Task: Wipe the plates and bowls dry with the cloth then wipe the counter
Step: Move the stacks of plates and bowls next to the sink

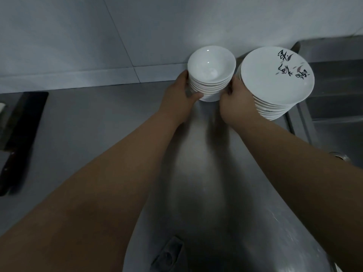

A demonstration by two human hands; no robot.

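A person's left hand (181,90) and right hand (234,99) clasp a stack of plain white ceramic bowls (211,72) from either side, fingers curled round it, at the back of the brushed steel counter (206,173) against the grey tiled wall (98,36). A taller stack of white plates with black brush lettering (277,79) crowds the right hand. A dark grey cloth (170,254) lies near the front edge; a black-handled knife (17,138) rests far left, a steel sink (337,107) right.
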